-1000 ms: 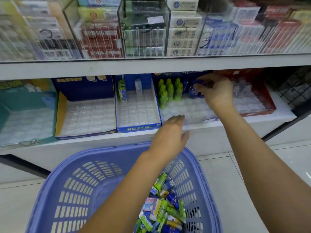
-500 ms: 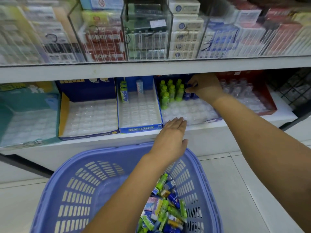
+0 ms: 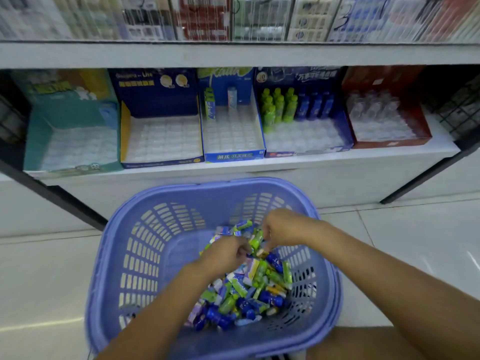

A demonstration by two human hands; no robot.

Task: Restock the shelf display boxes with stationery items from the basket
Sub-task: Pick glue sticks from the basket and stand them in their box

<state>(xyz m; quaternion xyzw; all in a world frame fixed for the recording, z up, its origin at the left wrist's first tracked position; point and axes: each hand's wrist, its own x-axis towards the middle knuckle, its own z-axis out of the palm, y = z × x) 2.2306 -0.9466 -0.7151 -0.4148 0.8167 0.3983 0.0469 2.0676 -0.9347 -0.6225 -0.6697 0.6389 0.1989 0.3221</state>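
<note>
Basket: lilac slotted plastic basket (image 3: 145, 255), placed on the floor in front of the white lower shelf (image 3: 439, 144).
Stock: small green, blue and white stationery items (image 3: 246, 294), heaped against the basket's right wall.
Left hand (image 3: 226, 253): fingers curled over the heap's far edge; grip cannot be determined.
Right hand (image 3: 283, 227): fingers curled downward, just beside the left hand; grip cannot be determined.
Display box: dark blue cardboard display box (image 3: 306, 136), green and blue tubes (image 3: 275, 105) ranked along its back edge.

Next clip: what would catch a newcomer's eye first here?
A lilac basket low in frame holds a bright jumble of stationery items, with the left hand and right hand down among them. On the shelf behind, the display boxes show mostly bare white trays.
</note>
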